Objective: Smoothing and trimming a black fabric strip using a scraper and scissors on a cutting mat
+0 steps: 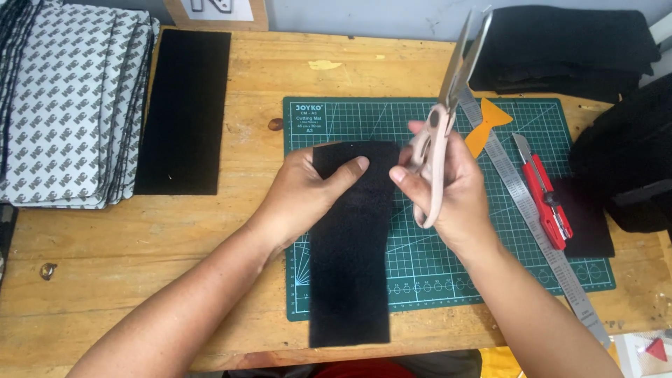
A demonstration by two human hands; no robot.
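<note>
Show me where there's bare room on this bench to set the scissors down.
Bare wood lies between the black felt strip and the cutting mat, and along the table front left. The mat's right side is crowded: steel ruler, red utility knife, orange bow-shaped cutout. The right hand holds the scissors.

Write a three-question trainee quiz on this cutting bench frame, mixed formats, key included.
1. True or false: the scissors point away from the person, blades closed.
2. Which hand grips the black fabric strip: left hand or right hand?
3. Multiple choice: what lies just right of the steel ruler? A) red utility knife B) tape roll C) pencil

Key: 1 true; 2 left hand; 3 A
</note>
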